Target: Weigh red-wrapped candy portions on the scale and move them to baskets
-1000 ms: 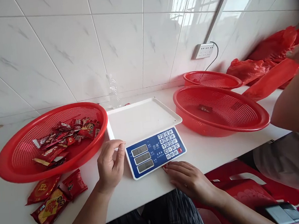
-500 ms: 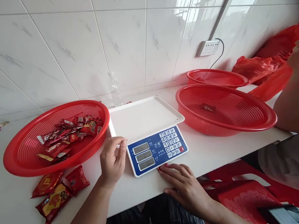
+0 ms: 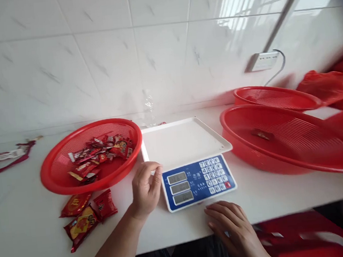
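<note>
A digital scale with a white weighing tray (image 3: 181,141) and a blue keypad panel (image 3: 198,182) stands between my hands. My left hand (image 3: 147,189) is closed at the panel's left corner, thumb tip against the bent index finger, and nothing shows in it. Just below the panel's front edge, my right hand (image 3: 231,223) lies with its fingers stretched out over the table edge, nothing visible in them. To the left, a red perforated basket (image 3: 53,176) holds many small red snack packets (image 3: 101,151). Loose packets (image 3: 82,226) lie in front of it.
At right stands another red basket (image 3: 268,163) with one packet (image 3: 263,134) inside. A third red basket (image 3: 277,90) and red plastic bags (image 3: 328,85) are behind it. A clear bottle (image 3: 148,108) stands by the tiled wall. Red stools (image 3: 299,233) are below the table edge.
The view has swung left, shifting everything rightward. My right hand has drawn slightly back from the scale. The small red packet at its fingertips no longer shows clearly. The co-worker's arm has left view.
</note>
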The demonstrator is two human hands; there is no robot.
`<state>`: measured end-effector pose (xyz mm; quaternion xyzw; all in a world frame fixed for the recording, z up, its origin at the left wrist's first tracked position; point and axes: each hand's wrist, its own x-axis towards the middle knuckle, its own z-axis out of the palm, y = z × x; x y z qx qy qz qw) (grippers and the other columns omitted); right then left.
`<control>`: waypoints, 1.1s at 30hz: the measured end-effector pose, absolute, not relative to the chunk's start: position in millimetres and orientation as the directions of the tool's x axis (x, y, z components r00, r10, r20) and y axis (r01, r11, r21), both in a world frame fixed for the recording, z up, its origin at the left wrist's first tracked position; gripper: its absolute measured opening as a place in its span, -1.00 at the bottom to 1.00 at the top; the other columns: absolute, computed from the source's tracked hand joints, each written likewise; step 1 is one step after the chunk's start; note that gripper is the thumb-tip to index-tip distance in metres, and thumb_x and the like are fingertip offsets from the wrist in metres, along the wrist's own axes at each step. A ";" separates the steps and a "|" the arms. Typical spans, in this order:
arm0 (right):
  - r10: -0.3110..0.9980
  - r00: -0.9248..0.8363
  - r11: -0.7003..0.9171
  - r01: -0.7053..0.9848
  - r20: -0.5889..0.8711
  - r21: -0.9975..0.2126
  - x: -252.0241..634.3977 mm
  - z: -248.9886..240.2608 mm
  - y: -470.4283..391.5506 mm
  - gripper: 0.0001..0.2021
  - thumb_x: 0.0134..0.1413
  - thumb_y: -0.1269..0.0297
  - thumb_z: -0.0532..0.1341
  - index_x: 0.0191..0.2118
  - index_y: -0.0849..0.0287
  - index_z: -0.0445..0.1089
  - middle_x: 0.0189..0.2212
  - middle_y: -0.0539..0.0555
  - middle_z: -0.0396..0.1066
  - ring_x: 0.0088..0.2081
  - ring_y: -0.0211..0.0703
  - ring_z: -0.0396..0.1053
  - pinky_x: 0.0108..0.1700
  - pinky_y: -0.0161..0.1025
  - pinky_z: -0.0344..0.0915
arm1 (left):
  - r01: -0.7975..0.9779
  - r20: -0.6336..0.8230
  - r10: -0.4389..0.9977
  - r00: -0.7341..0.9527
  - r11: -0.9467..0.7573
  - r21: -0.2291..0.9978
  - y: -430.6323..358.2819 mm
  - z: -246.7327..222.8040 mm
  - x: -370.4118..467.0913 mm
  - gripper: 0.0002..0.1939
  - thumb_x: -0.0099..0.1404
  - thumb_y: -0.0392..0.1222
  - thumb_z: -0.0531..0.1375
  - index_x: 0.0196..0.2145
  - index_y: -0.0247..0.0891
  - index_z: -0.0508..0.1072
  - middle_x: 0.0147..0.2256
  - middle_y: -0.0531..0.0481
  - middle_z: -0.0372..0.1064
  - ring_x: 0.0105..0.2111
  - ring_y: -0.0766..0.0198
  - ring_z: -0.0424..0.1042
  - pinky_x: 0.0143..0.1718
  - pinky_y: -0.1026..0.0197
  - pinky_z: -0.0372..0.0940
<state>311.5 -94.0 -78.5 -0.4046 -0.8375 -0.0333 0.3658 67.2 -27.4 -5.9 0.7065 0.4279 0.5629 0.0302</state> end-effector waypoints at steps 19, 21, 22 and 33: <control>0.574 0.112 0.518 0.718 0.811 -0.466 324.2 -10.5 38.1 -0.72 0.21 0.06 0.07 -0.26 0.09 0.45 -0.29 0.13 0.50 -0.23 0.00 0.45 -0.42 -0.18 0.32 | 0.949 0.123 0.987 -0.106 0.064 0.309 20.4 65.9 -77.7 -0.65 0.22 -0.03 0.11 -0.07 -0.17 0.43 -0.04 -0.18 0.44 -0.04 -0.03 0.42 -0.08 0.03 0.29; 0.548 0.149 0.527 0.702 0.823 -0.478 326.3 -16.5 33.1 -0.75 0.22 0.09 0.08 -0.30 0.08 0.43 -0.34 0.10 0.49 -0.27 -0.01 0.45 -0.31 -0.14 0.34 | 0.949 -0.018 0.987 -0.161 0.160 0.271 27.7 61.2 -108.3 -0.51 0.00 0.08 0.27 -0.13 -0.22 0.47 -0.19 -0.21 0.51 -0.18 -0.09 0.48 -0.19 0.04 0.32; 0.550 0.166 0.529 0.689 0.819 -0.495 327.7 -18.5 31.8 -0.76 0.22 0.09 0.08 -0.31 0.07 0.43 -0.35 0.08 0.49 -0.28 -0.01 0.46 -0.26 -0.12 0.34 | 0.945 -0.085 0.978 -0.192 0.207 0.251 29.8 57.6 -119.6 -0.40 -0.11 0.12 0.31 -0.13 -0.25 0.48 -0.24 -0.24 0.53 -0.24 -0.12 0.50 -0.23 0.04 0.33; 0.618 0.177 0.549 0.601 0.766 -0.581 328.5 -18.4 31.5 -0.75 0.21 0.06 0.09 -0.35 0.06 0.40 -0.38 0.04 0.49 -0.29 -0.04 0.47 -0.21 -0.15 0.35 | 0.926 -0.301 0.947 -0.114 0.210 0.312 43.8 49.4 -130.6 -0.30 0.19 0.34 -0.03 0.06 -0.22 0.38 -0.15 -0.18 0.52 -0.18 0.07 0.51 -0.19 0.14 0.33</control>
